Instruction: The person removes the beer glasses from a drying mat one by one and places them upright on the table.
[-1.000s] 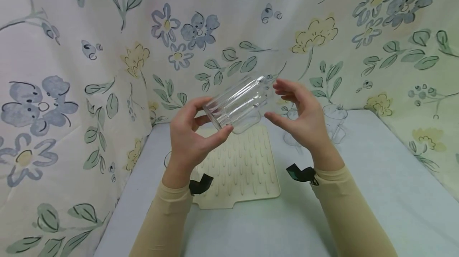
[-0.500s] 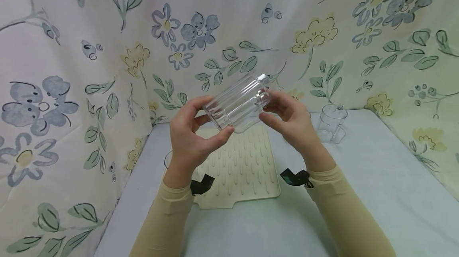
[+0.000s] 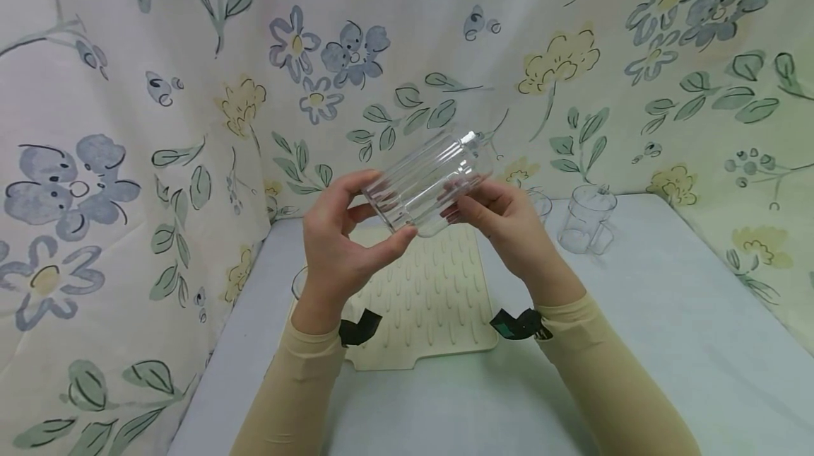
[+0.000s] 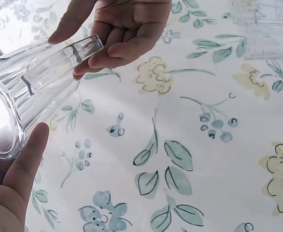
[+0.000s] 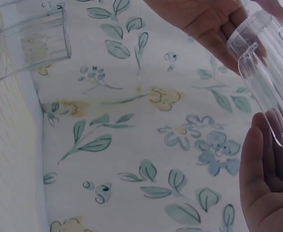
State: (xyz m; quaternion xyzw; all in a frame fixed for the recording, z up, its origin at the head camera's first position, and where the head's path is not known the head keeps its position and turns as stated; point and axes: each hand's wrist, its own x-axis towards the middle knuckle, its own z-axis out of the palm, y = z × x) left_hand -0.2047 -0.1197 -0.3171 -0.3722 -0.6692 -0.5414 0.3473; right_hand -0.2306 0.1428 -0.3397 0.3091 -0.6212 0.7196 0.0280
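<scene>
A clear ribbed mug (image 3: 429,180) is held tilted above the table, its base toward the left and its open end up to the right. My left hand (image 3: 346,244) grips it around the base end, thumb on the near side. My right hand (image 3: 509,226) is at the mug's lower right, thumb in front and fingers partly visible through the clear wall. In the left wrist view, the handle (image 4: 76,54) lies between the right hand's (image 4: 127,29) thumb and fingers. The right wrist view shows right-hand fingers (image 5: 267,154) at the handle's end.
A cream ridged drying mat (image 3: 432,300) lies on the white table (image 3: 668,343) below the hands. One clear mug (image 3: 581,223) stands at the back right; another (image 3: 542,203) is mostly hidden behind my right hand. A clear rim (image 3: 297,283) shows beside my left wrist. Floral curtain (image 3: 407,32) surrounds the table.
My right hand has come in leftward from beside the mug's open end, then slid down to its handle side. The left hand and the mug have stayed almost still.
</scene>
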